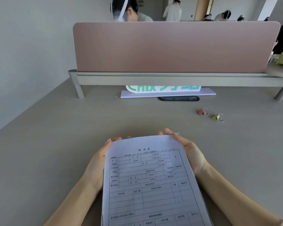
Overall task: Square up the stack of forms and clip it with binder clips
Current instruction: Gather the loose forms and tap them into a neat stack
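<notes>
**Head view: forms held at both long edges, clips unused**

Head view. Stack of forms [151, 180] at 6 o'clock, lifted off the counter [72, 128]. Left hand [96, 167] and right hand [192, 154] each press a long edge, fingers curled over the top edge; both grips closed on paper. Judged light, floppy, sheets prone to slide: hold near corners. Red binder clip [201, 111] and green binder clip [216, 117] lie at 2 o'clock, well apart. Pink divider [170, 46] at 12.
</notes>
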Demonstrator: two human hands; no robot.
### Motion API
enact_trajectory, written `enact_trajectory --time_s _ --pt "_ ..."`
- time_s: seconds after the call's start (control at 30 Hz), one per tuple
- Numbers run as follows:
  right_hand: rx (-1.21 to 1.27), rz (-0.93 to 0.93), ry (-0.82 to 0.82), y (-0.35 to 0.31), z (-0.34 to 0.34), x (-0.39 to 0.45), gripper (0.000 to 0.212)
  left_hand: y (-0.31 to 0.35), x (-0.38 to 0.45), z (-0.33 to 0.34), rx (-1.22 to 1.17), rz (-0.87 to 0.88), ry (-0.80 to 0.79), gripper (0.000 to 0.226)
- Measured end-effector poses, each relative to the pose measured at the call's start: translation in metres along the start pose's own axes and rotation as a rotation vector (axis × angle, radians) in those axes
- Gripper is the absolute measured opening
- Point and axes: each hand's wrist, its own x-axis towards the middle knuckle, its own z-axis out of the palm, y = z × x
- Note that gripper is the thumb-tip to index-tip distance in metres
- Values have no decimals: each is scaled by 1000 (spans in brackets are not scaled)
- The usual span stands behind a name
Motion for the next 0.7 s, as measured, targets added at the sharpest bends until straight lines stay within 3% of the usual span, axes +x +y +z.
enact_trajectory --time_s 0.27,0.57,0.7 --pt "7 48 -165 1 0 -7 31 0 -13 4 25 -6 -63 26" --pt "116 74 -200 2 -8 -1 28 10 -37 35 375 3 56 29" --pt "102 38 -158 -1 -8 0 27 6 -16 15 329 -45 55 23"
